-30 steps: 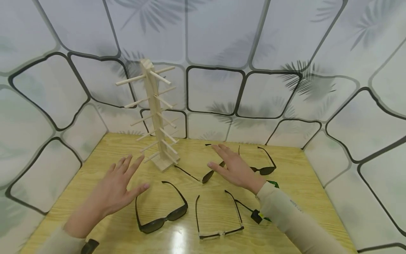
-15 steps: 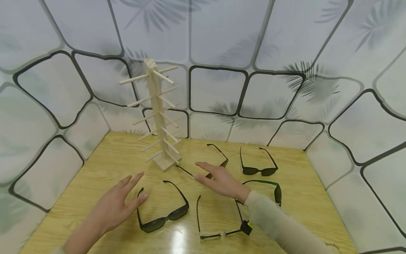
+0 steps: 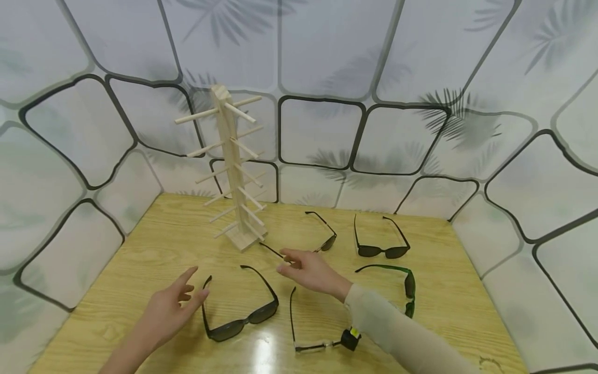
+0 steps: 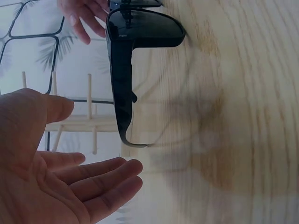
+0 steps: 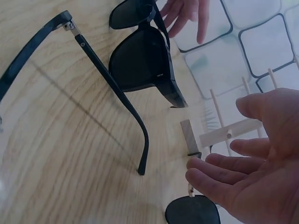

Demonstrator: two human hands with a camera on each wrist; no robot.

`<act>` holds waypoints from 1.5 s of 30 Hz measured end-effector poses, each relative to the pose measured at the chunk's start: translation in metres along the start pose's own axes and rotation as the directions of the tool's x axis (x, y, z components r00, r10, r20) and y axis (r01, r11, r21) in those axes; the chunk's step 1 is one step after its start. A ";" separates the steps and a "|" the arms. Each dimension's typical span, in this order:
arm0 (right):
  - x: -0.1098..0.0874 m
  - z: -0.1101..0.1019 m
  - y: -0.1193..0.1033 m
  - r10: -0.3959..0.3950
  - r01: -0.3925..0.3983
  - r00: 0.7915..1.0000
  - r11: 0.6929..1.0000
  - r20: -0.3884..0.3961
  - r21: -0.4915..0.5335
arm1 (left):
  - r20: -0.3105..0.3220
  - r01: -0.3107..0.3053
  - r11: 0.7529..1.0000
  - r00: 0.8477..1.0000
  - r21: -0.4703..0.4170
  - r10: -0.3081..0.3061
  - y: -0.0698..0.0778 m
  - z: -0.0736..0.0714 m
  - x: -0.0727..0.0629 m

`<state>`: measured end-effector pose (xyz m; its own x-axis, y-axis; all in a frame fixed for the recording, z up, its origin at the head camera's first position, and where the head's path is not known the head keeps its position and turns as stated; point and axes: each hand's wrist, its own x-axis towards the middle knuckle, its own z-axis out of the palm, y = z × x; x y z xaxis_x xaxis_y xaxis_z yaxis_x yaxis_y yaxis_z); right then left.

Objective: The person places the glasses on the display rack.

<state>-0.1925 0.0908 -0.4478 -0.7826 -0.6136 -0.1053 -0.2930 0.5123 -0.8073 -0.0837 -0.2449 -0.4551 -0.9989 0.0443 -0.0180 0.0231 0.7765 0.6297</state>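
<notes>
Black sunglasses lie with arms unfolded at the front left of the table. Beside their left arm hovers my left hand, thumb toward it; in the left wrist view the fingers are loosely bent with nothing between them. My right hand hovers with relaxed fingers and partly hides thin-framed sunglasses behind it. The right wrist view shows its palm holding nothing. Glasses with a dark upper rim lie at the front, partly behind the right wrist's black camera.
A wooden peg rack stands at the back left. Black sunglasses lie at the back right, with green-armed sunglasses nearer. Patterned fabric walls enclose the table at the back and sides.
My right hand has moved left and toward the front, uncovering more of the back-right and green-armed sunglasses. The left hand has lowered beside the front-left sunglasses, its fingers bending more. The view shifted slightly.
</notes>
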 end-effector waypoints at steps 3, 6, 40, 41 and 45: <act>0.003 0.003 0.001 0.007 -0.007 1.000 1.000 0.007 0.009 | 0.022 0.063 0.997 0.998 -0.046 -0.062 0.000 0.002 0.000; 0.005 0.007 0.001 0.015 -0.016 0.999 0.999 0.032 0.029 | 0.031 0.112 0.991 0.993 -0.080 -0.110 0.000 0.005 0.000; 0.015 0.034 0.006 0.029 -0.040 0.995 0.992 0.093 0.119 | 0.114 0.297 0.879 0.955 -0.373 -0.274 -0.006 0.027 -0.002; 0.015 0.034 0.006 0.023 -0.034 0.995 0.993 0.092 0.117 | 0.117 0.299 0.876 0.954 -0.379 -0.275 -0.007 0.027 -0.002; 0.017 0.036 0.008 0.013 -0.026 0.995 0.992 0.100 0.126 | 0.133 0.324 0.859 0.946 -0.397 -0.295 -0.005 0.028 -0.003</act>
<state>-0.1880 0.0629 -0.4766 -0.7275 -0.6638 -0.1733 -0.2010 0.4478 -0.8713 -0.0794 -0.2314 -0.4803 -0.9463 -0.1036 -0.3063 -0.3202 0.4315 0.8434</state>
